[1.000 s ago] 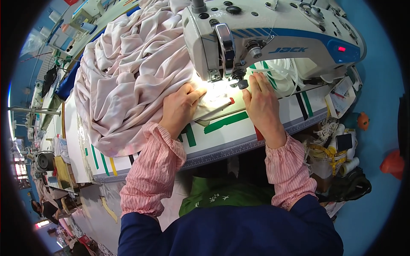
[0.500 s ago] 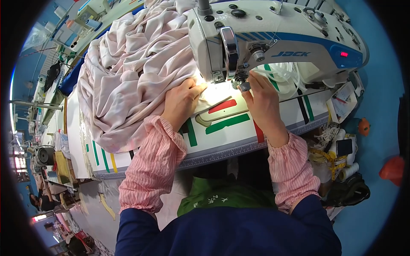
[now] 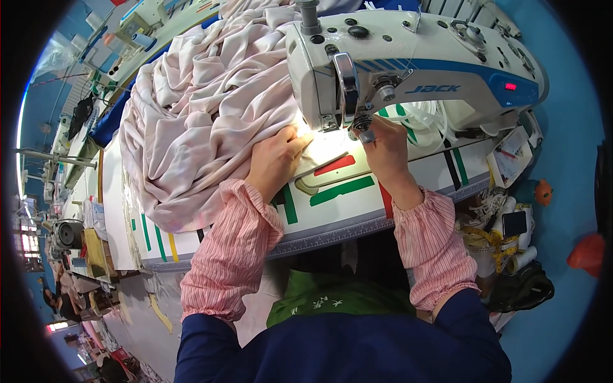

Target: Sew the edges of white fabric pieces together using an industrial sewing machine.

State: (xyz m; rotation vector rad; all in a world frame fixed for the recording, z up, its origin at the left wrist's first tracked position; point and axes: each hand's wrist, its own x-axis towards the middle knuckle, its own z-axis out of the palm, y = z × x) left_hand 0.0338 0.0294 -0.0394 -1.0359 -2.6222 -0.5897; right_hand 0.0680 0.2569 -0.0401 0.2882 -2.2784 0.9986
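Observation:
A large heap of pale pink fabric point(image 3: 204, 121) lies left of a white and blue sewing machine point(image 3: 421, 76). My left hand point(image 3: 276, 159) is closed at the fabric's right edge, with its thumb and fingertips in the bright light beside the needle area. Just right of the machine's head, my right hand point(image 3: 387, 150) has bent fingers close to a small dark metal part point(image 3: 366, 131). Whatever the right fingers pinch is hidden behind the hand. White narrow tape point(image 3: 429, 122) lies in loops under the machine's arm, beyond the right hand.
Green and red strips point(image 3: 341, 191) mark the white table, near a curved metal guide point(image 3: 306, 186). A ruler tape point(image 3: 306, 243) runs along its front edge. Thread spools point(image 3: 522, 257), a yellow measuring tape point(image 3: 504, 250) and a phone point(image 3: 514, 223) sit at the right.
The whole view has shifted slightly. My right hand sits a little further left, its fingers more bent. My left hand stays at the fabric's edge.

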